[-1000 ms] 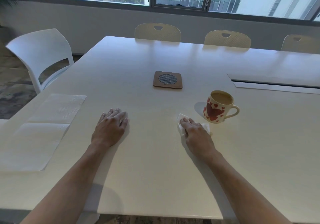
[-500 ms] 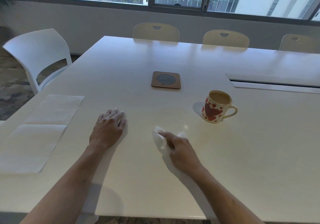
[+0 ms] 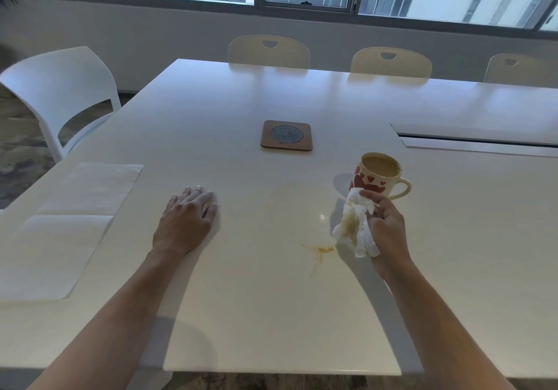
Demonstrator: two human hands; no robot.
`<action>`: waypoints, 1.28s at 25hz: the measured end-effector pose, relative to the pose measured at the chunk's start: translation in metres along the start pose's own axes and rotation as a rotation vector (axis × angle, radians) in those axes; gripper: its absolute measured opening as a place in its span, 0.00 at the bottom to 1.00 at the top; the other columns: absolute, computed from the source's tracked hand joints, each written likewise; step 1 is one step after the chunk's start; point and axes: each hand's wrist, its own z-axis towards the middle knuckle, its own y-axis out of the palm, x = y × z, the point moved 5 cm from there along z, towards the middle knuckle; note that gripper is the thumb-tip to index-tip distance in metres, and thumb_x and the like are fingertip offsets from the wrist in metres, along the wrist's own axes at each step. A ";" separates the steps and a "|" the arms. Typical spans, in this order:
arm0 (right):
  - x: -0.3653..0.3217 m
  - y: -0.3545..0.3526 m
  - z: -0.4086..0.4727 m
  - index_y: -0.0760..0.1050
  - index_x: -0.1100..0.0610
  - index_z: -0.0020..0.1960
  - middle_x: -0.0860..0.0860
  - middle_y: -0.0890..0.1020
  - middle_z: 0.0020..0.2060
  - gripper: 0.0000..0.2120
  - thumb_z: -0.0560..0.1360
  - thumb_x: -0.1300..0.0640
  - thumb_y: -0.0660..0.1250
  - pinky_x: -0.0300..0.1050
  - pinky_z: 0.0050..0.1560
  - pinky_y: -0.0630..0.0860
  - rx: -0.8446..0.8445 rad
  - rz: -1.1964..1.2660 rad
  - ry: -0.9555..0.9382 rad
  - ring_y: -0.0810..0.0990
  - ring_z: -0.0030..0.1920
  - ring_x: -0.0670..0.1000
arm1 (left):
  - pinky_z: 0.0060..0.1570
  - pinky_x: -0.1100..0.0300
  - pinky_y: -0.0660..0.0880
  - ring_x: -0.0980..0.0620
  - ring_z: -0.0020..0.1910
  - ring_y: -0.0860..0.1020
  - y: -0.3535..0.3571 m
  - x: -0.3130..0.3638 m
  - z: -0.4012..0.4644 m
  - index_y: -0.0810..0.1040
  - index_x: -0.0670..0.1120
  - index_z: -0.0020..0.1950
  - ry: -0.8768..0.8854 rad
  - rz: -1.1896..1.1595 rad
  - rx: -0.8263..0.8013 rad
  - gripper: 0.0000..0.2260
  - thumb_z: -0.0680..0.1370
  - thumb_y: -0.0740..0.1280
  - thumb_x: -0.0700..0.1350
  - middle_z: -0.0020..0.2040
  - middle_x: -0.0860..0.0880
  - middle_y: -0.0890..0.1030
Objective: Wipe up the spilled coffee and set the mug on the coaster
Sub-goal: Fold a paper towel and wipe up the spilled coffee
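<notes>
A cream mug with red hearts (image 3: 383, 178), holding coffee, stands on the white table (image 3: 271, 314) right of centre. A brown square coaster (image 3: 286, 135) lies farther back, apart from the mug. My right hand (image 3: 388, 232) grips a crumpled white tissue (image 3: 353, 223) stained brown, lifted just in front of the mug. A thin streak of coffee (image 3: 321, 250) shows on the table left of the tissue. My left hand (image 3: 187, 219) rests flat on the table, fingers straight.
Two flat white paper napkins (image 3: 69, 220) lie at the table's left edge. A white chair (image 3: 60, 93) stands at the left, and cream chairs (image 3: 268, 51) line the far side. A cable slot (image 3: 477, 142) runs across the table at the right.
My right hand has moved right from the table's middle and lifted the tissue off the surface, turning its stained side up. A coffee streak is now uncovered. My left hand stayed put.
</notes>
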 end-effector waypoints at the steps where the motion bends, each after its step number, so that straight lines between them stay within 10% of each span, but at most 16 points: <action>1: 0.001 -0.006 0.000 0.80 0.49 0.58 0.53 0.81 0.58 0.26 0.73 0.73 0.57 0.51 0.55 0.80 0.001 -0.156 -0.036 0.80 0.59 0.56 | 0.75 0.52 0.52 0.49 0.76 0.61 0.000 0.000 0.000 0.73 0.50 0.70 0.002 -0.001 0.001 0.18 0.81 0.59 0.52 0.75 0.48 0.68; 4: 0.002 -0.009 -0.007 0.80 0.55 0.63 0.55 0.81 0.61 0.22 0.74 0.70 0.61 0.53 0.66 0.73 0.010 -0.682 -0.279 0.78 0.62 0.57 | 0.75 0.52 0.52 0.49 0.76 0.61 0.000 0.000 0.001 0.73 0.50 0.70 0.006 0.003 -0.003 0.18 0.81 0.59 0.52 0.75 0.48 0.67; 8: 0.005 -0.003 -0.017 0.82 0.59 0.59 0.55 0.84 0.56 0.15 0.74 0.66 0.68 0.51 0.54 0.75 0.074 -1.090 -0.500 0.77 0.53 0.60 | 0.75 0.52 0.52 0.49 0.76 0.61 0.001 -0.002 0.000 0.72 0.50 0.70 0.003 0.003 -0.008 0.18 0.81 0.59 0.52 0.75 0.48 0.67; 17: 0.004 0.042 -0.045 0.76 0.53 0.65 0.49 0.86 0.43 0.22 0.73 0.66 0.68 0.41 0.32 0.68 -0.055 -1.191 -0.604 0.77 0.43 0.55 | 0.75 0.51 0.52 0.49 0.76 0.61 0.002 -0.001 0.001 0.73 0.50 0.70 -0.004 0.000 -0.009 0.19 0.81 0.59 0.52 0.75 0.48 0.68; 32: 0.013 0.083 -0.074 0.82 0.51 0.58 0.44 0.82 0.59 0.19 0.75 0.65 0.60 0.37 0.55 0.69 -0.510 -1.029 -0.571 0.72 0.53 0.51 | 0.75 0.51 0.53 0.49 0.76 0.61 0.001 0.000 0.000 0.73 0.50 0.70 0.001 0.009 -0.012 0.18 0.81 0.59 0.52 0.75 0.48 0.68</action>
